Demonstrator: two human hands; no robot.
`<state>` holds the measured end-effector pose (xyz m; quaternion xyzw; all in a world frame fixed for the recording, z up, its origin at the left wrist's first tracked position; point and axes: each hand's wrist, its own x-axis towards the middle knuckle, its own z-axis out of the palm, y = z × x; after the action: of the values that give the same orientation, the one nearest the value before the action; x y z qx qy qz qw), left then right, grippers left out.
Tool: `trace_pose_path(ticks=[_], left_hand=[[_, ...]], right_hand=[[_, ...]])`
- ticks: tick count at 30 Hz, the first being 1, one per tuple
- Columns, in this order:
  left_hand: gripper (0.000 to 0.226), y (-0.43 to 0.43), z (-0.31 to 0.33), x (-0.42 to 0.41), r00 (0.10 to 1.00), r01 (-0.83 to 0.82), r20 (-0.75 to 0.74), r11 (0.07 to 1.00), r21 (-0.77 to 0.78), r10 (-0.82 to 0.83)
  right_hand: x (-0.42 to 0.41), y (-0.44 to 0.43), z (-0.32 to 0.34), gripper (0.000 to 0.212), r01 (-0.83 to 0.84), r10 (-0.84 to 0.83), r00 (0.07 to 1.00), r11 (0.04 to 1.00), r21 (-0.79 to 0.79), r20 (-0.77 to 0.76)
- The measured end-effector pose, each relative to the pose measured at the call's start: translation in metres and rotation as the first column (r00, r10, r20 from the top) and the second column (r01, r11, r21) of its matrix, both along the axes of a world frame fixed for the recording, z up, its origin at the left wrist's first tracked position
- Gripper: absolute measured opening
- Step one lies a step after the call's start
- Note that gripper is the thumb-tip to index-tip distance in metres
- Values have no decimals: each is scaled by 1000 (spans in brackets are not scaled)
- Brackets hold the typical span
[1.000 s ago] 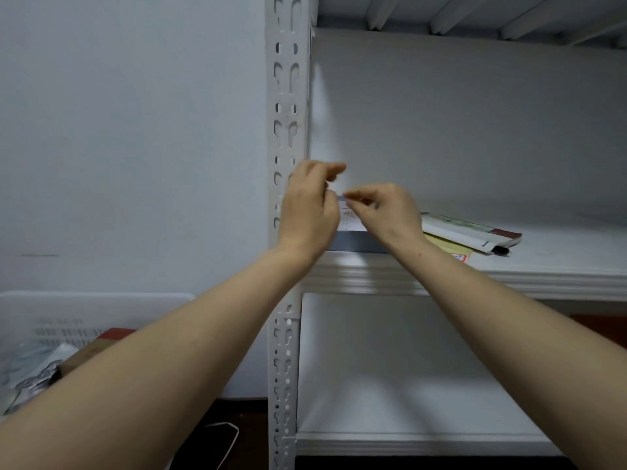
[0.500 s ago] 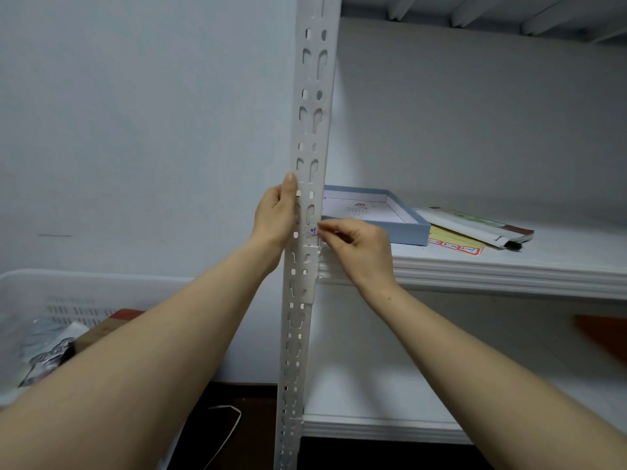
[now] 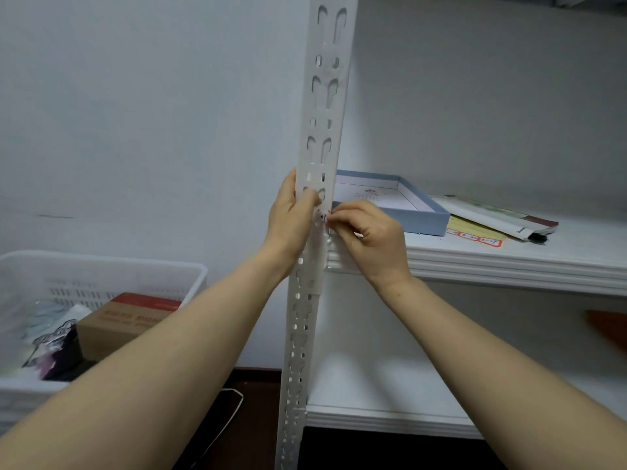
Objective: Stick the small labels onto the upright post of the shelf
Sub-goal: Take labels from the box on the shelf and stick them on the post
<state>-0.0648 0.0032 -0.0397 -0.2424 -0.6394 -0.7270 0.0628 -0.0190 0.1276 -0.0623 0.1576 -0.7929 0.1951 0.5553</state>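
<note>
Left hand wraps the post, thumb on its face. Right hand pinches a label against the post at shelf level. Advice: keep post braced, align between slots, then rub flat outward.

We find the upright post bare above the hands, its slotted face open to approach from the front and from the wall side. At shelf height the left hand wraps the post's left edge and the right hand presses in from the right, closing that stretch. Just behind the right hand the blue tray and papers occupy the shelf. The white basket stands low left, well apart
</note>
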Motion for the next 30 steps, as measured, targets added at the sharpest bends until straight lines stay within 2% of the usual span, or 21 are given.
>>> trace_pose_path(ticks=[2, 4, 5, 7, 9, 12, 16, 26, 30], left_hand=[[53, 0, -6, 2, 999, -13, -42, 999, -30, 11], [69, 1, -9, 6, 999, -2, -40, 1000, -24, 1], [71, 2, -10, 8, 999, -2, -35, 1000, -16, 2], [74, 4, -13, 8, 999, -21, -44, 1000, -7, 21], [75, 7, -15, 8, 998, -34, -58, 999, -14, 34], [76, 7, -15, 7, 998, -39, -55, 999, -35, 37], [75, 7, -13, 9, 997, -49, -52, 999, -11, 49], [74, 9, -12, 9, 998, -56, -38, 998, 3, 56], [81, 8, -12, 12, 998, -43, -54, 999, 0, 43]], right_hand=[[3, 3, 2, 4, -13, 26, 993, 994, -109, 117], [5, 2, 8, 6, 32, 69, 957, 940, -338, 282], [5, -1, 13, 11, 34, 145, 928, 885, -465, 343], [3, -6, 25, 28, -41, 395, 843, 725, -688, 366], [3, -9, 36, 41, -80, 570, 749, 583, -809, 337], [4, -7, 43, 50, -84, 642, 678, 551, -830, 358], [3, -8, 42, 63, -130, 665, 651, 572, -810, 365], [1, -10, 37, 52, -146, 641, 670, 609, -780, 375], [1, -9, 37, 51, -147, 645, 667, 604, -783, 373]])
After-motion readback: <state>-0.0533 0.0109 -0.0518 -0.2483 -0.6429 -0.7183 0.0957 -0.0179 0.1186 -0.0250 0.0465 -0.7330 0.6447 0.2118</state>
